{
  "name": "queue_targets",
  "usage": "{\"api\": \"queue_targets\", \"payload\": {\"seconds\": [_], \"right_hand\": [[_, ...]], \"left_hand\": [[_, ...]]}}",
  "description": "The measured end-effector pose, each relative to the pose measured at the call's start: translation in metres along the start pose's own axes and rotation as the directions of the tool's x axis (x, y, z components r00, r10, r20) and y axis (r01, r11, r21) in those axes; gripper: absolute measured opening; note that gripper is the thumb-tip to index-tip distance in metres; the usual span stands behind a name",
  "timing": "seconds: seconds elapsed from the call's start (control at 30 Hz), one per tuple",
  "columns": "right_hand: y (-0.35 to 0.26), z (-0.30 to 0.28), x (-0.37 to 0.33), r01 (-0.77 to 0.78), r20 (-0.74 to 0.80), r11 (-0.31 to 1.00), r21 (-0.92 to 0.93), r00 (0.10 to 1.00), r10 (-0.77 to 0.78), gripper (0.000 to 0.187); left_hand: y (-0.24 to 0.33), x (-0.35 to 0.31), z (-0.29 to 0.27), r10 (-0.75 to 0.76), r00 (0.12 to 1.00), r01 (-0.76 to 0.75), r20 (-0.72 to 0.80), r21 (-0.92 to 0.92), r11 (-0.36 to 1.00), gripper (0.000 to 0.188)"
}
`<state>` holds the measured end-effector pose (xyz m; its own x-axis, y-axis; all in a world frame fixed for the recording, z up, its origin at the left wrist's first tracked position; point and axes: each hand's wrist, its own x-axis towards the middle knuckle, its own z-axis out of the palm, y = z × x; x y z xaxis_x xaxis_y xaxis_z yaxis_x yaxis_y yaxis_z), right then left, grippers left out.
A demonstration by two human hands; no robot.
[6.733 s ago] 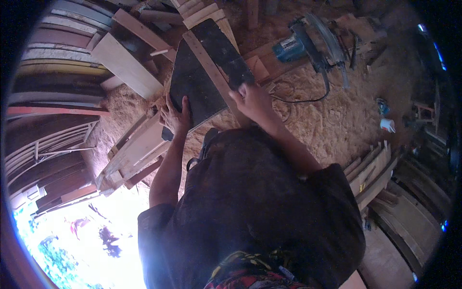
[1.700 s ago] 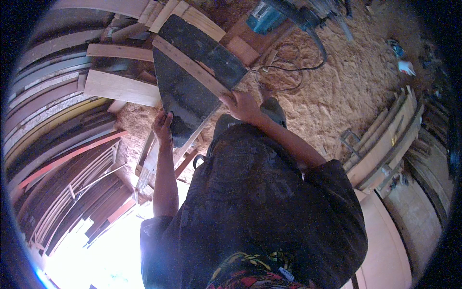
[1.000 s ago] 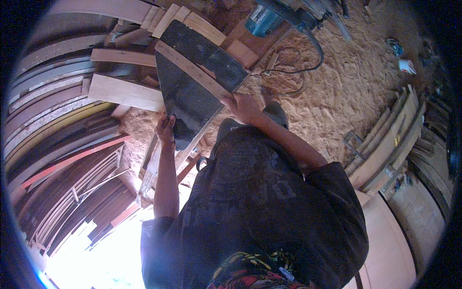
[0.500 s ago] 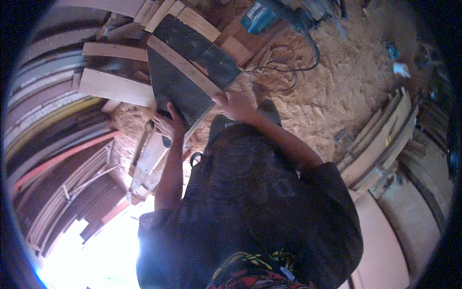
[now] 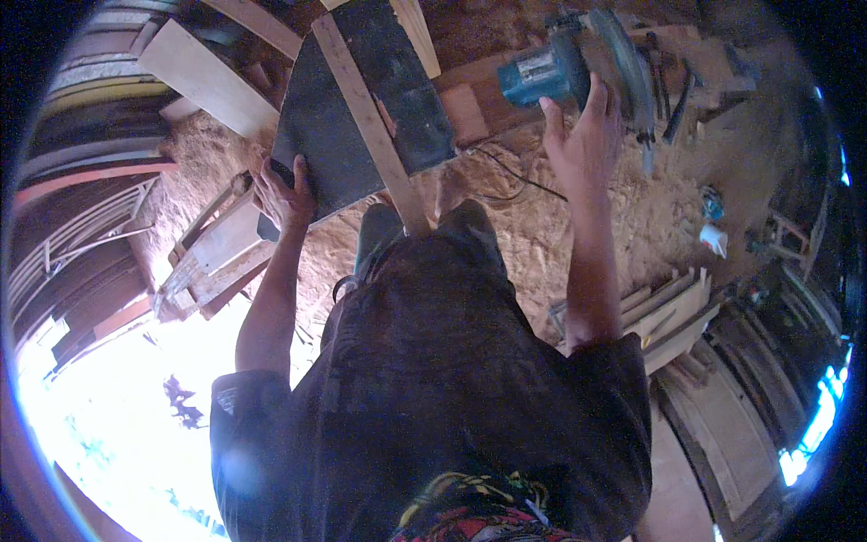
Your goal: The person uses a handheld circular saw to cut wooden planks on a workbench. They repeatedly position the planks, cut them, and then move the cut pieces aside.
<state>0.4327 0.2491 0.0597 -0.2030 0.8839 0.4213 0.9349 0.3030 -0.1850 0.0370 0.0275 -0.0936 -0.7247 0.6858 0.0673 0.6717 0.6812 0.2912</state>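
Note:
A flat dark board (image 5: 325, 135) lies in front of me, with a narrow wooden strip (image 5: 361, 99) across it. The strip's near end reaches my lap. My left hand (image 5: 286, 191) grips the board's left edge, thumb on top; its other fingers are partly hidden. To the right of the board rests a teal circular saw (image 5: 535, 78) with a dark handle and a grey, curved guard. My right hand (image 5: 585, 144) is stretched out just short of the saw's handle, thumb and fingers apart, holding nothing. I cannot tell whether a fingertip touches the saw.
A cable (image 5: 519, 172) runs over sawdust-covered ground (image 5: 533, 244) beside the board. A pale plank (image 5: 208, 77) and more stacked boards lie at the left. Wood offcuts (image 5: 668, 316) are piled at the right. A small white object (image 5: 713, 239) lies on the ground there.
My right hand has let go of the wooden strip and moved right and away from me to the saw. My left hand stays at the board's edge. The view has shifted.

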Motion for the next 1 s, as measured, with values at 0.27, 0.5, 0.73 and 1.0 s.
{"api": "queue_targets", "payload": {"seconds": [0.27, 0.5, 0.73, 1.0], "right_hand": [[0.032, 0.017, 0.066, -0.318, 0.618, 0.926, 0.203, 0.775, 0.131, 0.052], [0.046, -0.037, 0.057, -0.603, 0.569, 0.542, 0.585, 0.782, 0.255, 0.023], [-0.025, -0.123, -0.044, -0.668, 0.617, 0.578, 0.468, 0.715, 0.328, 0.026], [-0.092, -0.092, -0.123, -0.625, 0.695, 0.575, 0.528, 0.707, 0.13, 0.027]], "left_hand": [[-0.002, -0.001, -0.001, -0.011, 1.0, 0.011, -0.019, -0.005, 1.0, 0.076], [0.01, -0.003, -0.008, 0.007, 0.998, -0.007, -0.069, 0.006, 1.0, 0.081], [0.006, -0.004, -0.004, 0.015, 0.999, -0.015, -0.051, 0.007, 1.0, 0.085], [0.004, 0.0, 0.004, 0.022, 0.994, -0.02, -0.11, 0.02, 1.0, 0.088]]}}
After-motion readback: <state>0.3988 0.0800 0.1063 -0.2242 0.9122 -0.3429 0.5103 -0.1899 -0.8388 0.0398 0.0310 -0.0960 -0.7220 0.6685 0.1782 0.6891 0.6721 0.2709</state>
